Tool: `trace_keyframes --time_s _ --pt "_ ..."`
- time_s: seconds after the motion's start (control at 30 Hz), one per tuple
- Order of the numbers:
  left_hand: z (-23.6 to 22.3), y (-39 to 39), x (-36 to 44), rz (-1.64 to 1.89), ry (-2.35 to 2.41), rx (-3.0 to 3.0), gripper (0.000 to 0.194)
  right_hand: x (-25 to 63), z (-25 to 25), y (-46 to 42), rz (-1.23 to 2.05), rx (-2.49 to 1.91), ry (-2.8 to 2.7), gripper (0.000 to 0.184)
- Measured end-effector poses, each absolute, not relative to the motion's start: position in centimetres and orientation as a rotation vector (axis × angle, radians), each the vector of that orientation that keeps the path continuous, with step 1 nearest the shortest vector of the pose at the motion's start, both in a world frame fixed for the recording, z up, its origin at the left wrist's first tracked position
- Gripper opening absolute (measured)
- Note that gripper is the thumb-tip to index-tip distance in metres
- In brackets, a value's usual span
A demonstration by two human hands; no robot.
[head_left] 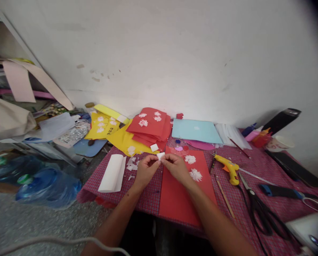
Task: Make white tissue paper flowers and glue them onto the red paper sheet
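Between my fingertips a small white piece of paper [161,155] is pinched, just above the table. My left hand [147,170] grips its left side and my right hand [177,167] its right side. Under my right hand and forearm lies a red sheet of paper [180,199] bearing two white paper flowers [195,174]. A folded white paper stack [112,173] lies to the left, with white paper scraps [132,164] between it and my left hand. Just beyond my hands is another small white square [154,147].
At the back are red sheets with flowers [148,124], yellow paper [130,142] and a light-blue folder [196,130]. On the right lie a yellow glue gun [229,169], black-handled scissors [262,213], a wooden stick [225,196] and a black bottle [281,120].
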State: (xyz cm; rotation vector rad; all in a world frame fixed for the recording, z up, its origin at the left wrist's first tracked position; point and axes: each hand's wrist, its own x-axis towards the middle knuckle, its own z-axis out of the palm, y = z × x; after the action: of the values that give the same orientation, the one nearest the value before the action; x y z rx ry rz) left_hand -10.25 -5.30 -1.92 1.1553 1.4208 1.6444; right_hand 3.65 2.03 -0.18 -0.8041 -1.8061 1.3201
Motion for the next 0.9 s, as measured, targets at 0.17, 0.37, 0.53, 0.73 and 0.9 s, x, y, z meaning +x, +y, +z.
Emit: trace_keyframes --time_s 0.17,0.37,0.53,0.73,0.9 --pt "-1.9 -5.2 -10.3 1.623 1.501 1.181 0.013 3.6 -0.3 2.0 1.344 -0.809 -1.792 0.013" --pt "-1.8 -5.2 -10.3 1.628 1.526 1.177 0.010 3.7 0.1 2.2 1.386 -0.806 -1.760 0.015" --pt "-2.0 -5.2 -10.4 1.630 1.539 1.189 0.010 3.7 -0.2 2.2 1.407 -0.777 -1.755 0.014" --pt "-2.1 -5.1 -10.4 1.620 1.513 1.179 0.011 3.5 -0.9 1.9 1.401 -0.752 -1.772 0.017" --pt "-2.2 -5.2 -10.4 1.606 1.513 1.190 0.011 3.4 -0.9 1.9 1.322 -0.759 -1.807 0.012"
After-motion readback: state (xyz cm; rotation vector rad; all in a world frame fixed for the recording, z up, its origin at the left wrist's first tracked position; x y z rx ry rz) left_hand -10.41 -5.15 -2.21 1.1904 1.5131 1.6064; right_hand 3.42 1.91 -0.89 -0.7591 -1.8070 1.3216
